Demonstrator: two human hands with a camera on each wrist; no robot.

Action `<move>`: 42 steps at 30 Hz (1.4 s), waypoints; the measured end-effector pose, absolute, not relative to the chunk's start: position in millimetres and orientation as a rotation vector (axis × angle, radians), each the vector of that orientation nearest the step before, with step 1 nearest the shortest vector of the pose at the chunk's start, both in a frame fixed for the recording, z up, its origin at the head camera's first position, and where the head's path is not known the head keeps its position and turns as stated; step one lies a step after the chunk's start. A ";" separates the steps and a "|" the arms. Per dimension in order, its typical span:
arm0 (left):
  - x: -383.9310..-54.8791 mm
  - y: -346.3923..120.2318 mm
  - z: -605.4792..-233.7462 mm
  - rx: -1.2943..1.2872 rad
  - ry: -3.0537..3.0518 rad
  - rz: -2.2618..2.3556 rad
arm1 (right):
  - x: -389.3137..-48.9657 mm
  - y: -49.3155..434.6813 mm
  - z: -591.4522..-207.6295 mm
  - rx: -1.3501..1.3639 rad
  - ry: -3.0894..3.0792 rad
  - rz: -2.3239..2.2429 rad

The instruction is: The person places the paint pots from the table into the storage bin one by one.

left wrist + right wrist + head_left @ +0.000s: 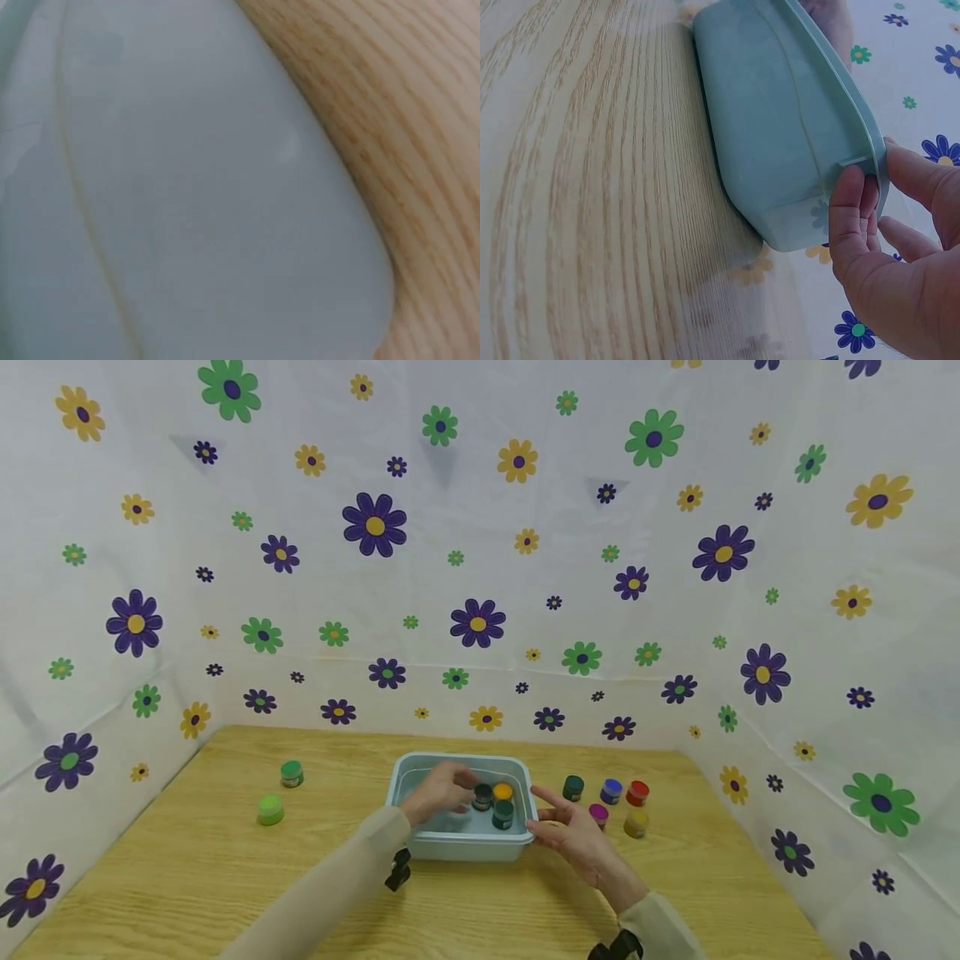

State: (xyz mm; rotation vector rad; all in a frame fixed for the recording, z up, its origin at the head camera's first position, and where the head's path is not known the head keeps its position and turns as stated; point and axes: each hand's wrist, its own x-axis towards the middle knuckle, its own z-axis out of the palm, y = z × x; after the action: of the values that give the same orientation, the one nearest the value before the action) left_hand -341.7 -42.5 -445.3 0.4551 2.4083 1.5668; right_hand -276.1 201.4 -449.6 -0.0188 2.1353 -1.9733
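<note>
A pale blue plastic tub (468, 849) stands on the table, holding a black-lidded paint jar (482, 797), an orange-lidded jar (502, 792) and a dark green jar (503, 814). My left hand (441, 791) is inside the tub, fingers loosely bent beside the black-lidded jar; it is slightly blurred, and I see nothing in it. With thumb and fingers, my right hand (577, 839) grips the tub's right rim. In the right wrist view the right hand (900, 262) pinches the corner of the tub (780, 127). Only the tub's outer wall (202, 180) and wood fill the left wrist view.
Right of the tub stand a dark teal jar (573, 787), blue jar (611, 791), red jar (637, 792), magenta jar (597, 815) and yellow jar (636, 823). At left are a green jar (292, 773) and lime jar (270, 809). A flowered curtain (480, 585) encloses the table.
</note>
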 end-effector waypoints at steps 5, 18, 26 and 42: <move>-340.3 -48.7 -437.8 0.480 2.450 1.524 | -276.2 202.3 -449.2 -0.036 2.133 -1.982; -341.6 -75.0 -412.5 0.392 2.473 1.661 | -273.4 206.0 -450.9 -0.008 2.135 -1.973; -346.8 -102.3 -395.2 0.390 2.443 1.679 | -273.4 205.8 -451.7 -0.011 2.141 -1.982; -343.3 -187.2 -387.4 0.564 2.444 1.433 | -273.1 199.9 -449.1 -0.023 2.137 -1.987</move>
State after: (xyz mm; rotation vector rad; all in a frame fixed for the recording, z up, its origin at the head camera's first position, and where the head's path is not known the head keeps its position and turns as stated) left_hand -343.3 -187.2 -387.4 0.5636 2.4439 1.4330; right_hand -273.1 199.9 -449.1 -0.0229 2.1374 -1.9873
